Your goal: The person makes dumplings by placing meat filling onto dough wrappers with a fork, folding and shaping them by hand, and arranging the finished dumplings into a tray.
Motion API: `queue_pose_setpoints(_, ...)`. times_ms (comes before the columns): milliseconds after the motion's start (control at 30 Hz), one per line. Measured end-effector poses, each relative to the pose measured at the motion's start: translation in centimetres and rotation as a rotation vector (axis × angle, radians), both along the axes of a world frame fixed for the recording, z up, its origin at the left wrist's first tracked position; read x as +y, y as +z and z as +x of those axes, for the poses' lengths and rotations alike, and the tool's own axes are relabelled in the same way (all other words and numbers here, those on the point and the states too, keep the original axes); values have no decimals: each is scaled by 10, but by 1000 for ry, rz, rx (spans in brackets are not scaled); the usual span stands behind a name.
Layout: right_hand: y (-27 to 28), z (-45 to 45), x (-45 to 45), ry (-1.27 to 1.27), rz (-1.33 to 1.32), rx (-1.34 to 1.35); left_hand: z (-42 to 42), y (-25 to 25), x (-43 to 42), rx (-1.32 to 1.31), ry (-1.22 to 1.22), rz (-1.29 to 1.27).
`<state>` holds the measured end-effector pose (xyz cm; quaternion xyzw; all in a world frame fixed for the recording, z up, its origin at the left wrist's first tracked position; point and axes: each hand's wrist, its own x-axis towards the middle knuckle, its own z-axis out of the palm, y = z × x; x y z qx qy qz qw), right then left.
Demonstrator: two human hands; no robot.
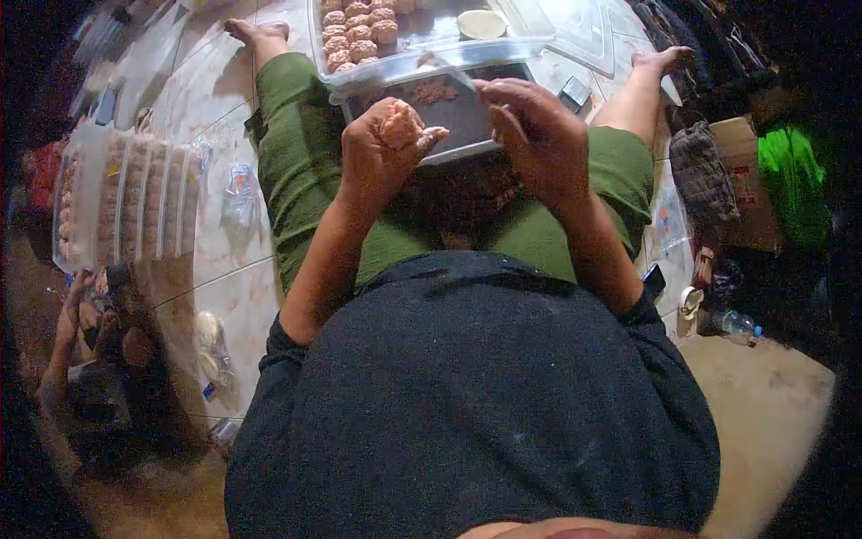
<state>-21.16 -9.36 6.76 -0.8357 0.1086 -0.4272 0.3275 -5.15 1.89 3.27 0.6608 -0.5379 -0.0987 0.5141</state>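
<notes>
My left hand [377,157] is wrapped round a rough pinkish-brown ball [400,125], which shows at the top of the fist. To its right, my right hand [543,135] has its fingers drawn together over the edge of a dark tray [458,124]; whatever lies between them is too blurred to name. Reddish crumbs [434,92] lie in that tray. Just beyond is a clear plastic box [431,63] with rows of similar balls [362,34] and a round cream-coloured disc [482,24].
Stacked clear boxes [126,198] filled with balls stand at the left, near another person [76,332]. A clear lid [575,36] lies at the upper right. A cardboard box [747,180], green bag [792,184] and plastic bottle [738,326] are at the right.
</notes>
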Motion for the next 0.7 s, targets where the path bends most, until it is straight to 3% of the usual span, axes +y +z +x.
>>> queue_pose_setpoints(133,-5,-21,-22,-78,217,109,17,-20,-7,-298,22,-44)
queue_pose_setpoints(200,-20,-29,-47,-164,69,236,25,-38,-7,-146,-21,-53)
queue_pose_setpoints(267,-45,-43,-74,-234,-50,431,23,-43,-6,229,-72,-65)
queue_pose_setpoints(333,-70,-50,-88,-198,101,666,19,-30,-8,500,-80,-95)
queue_pose_setpoints(400,-86,-53,-93,-279,253,1047,3,-3,5,212,-16,-154)
queue_pose_setpoints(433,-89,-59,-85,-221,54,904,-1,-4,3,6,107,-226)
queue_pose_setpoints(533,-57,-64,-82,-181,66,1126,3,7,3,-290,43,-176)
queue_pose_setpoints(667,-45,-80,-90,-263,-67,966,5,-12,-1,227,-81,-122)
queue_pose_setpoints(700,-37,-75,-91,-244,-234,975,3,-10,1,393,-119,-62)
